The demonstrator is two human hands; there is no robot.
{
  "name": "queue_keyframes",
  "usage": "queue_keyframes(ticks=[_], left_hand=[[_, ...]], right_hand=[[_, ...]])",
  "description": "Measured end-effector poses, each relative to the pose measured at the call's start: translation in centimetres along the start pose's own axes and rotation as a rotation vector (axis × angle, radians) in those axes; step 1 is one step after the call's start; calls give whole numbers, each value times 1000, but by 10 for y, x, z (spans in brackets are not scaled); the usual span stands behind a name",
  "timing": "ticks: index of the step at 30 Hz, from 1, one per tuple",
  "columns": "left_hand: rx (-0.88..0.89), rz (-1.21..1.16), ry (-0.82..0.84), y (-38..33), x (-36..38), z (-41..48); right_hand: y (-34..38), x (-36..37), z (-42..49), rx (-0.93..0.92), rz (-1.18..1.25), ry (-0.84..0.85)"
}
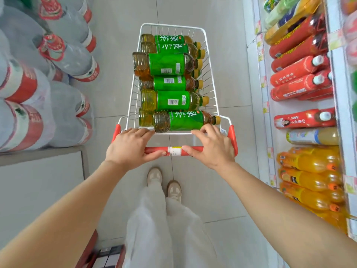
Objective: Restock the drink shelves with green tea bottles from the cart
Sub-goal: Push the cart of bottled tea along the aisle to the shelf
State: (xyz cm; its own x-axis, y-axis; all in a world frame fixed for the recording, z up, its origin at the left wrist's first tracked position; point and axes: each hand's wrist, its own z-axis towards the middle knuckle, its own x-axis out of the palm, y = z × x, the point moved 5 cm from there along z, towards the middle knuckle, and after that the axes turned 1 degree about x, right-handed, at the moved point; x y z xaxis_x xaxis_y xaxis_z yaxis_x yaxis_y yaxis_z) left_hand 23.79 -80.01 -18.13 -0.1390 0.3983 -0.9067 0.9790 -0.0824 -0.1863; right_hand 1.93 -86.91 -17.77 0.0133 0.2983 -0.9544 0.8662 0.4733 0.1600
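Observation:
A white wire cart (213, 88) stands in the aisle in front of me, filled with several green tea bottles (170, 101) lying on their sides, green labels up and yellow caps to the right. The nearest bottle (185, 120) rests against the cart's rear rim. My left hand (129, 147) grips the left part of the red cart handle (174, 151). My right hand (210, 147) grips the right part, fingers curled over the bar.
Drink shelves (264, 105) run along the right with red-labelled bottles (297, 74) and orange juice bottles (311, 176). Large water jugs (63, 60) with red labels are stacked on the left. Grey tiled floor lies ahead of the cart.

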Motion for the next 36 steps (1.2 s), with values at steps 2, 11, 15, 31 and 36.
queue_keyframes(ticks=[2, 11, 15, 31, 36], left_hand=[[1, -15, 14, 11, -12, 29], [46, -76, 20, 58, -72, 152], [64, -73, 7, 76, -99, 205], [97, -19, -2, 143, -199, 411], [120, -16, -13, 161, -229, 473]], right_hand=[[-8, -10, 30, 4, -7, 9], [-42, -49, 157, 48, -50, 30], [-59, -66, 213, 59, -33, 34], [-122, -134, 420, 57, -29, -20], [-143, -154, 482, 79, -33, 4]])
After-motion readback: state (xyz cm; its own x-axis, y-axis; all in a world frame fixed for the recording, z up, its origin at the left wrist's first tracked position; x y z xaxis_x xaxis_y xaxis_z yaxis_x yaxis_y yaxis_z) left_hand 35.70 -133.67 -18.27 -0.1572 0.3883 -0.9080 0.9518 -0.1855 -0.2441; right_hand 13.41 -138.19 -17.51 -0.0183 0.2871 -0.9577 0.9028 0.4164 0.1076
